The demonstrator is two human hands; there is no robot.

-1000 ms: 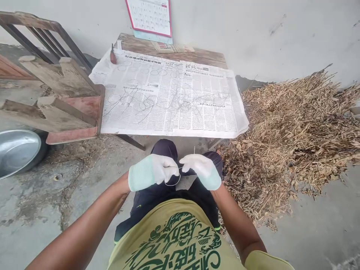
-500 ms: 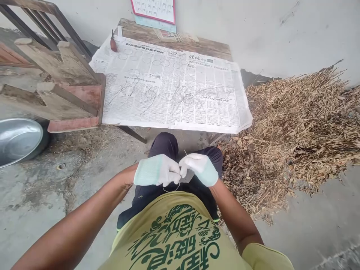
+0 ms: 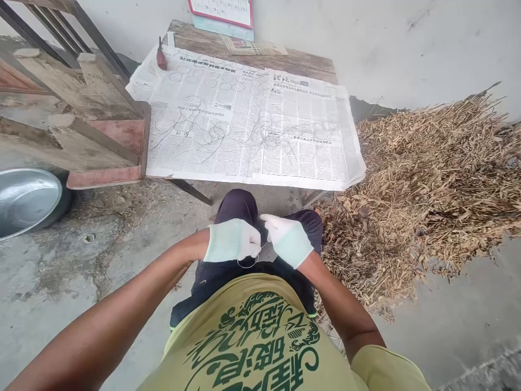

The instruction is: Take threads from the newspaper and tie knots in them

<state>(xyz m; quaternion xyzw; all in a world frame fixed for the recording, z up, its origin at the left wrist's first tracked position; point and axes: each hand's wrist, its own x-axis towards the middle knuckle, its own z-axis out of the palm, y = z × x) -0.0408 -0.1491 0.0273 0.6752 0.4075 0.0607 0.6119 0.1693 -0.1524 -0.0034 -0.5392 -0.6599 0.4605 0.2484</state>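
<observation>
Over my lap, my left hand point(image 3: 243, 240) in a white glove with a pale green cuff is closed on a thin wire point(image 3: 248, 266), which loops below the fingers. My right hand point(image 3: 281, 231), gloved the same way, is pinched round the wire's other stretch, a short piece showing between the hands. Its fingertips are partly hidden behind the hand. On the table ahead, sheets of newspaper point(image 3: 244, 168) carry several thin wire pieces point(image 3: 268, 136), some curled into loops, some straggling. A screwdriver with a red-brown handle point(image 3: 161, 58) lies at the far left corner.
Left of the table stands a wooden chair or stool point(image 3: 109, 176), with a metal basin point(image 3: 26, 201) on the floor beside it. A heap of dry stalks point(image 3: 439, 184) covers the floor at right. A calendar point(image 3: 222, 11) leans at the wall behind the wooden table point(image 3: 313, 64).
My hands have drawn slightly apart, with a bit of wire now showing between them. The right hand has turned, its fingers pointing more up and left. The view has shifted slightly.
</observation>
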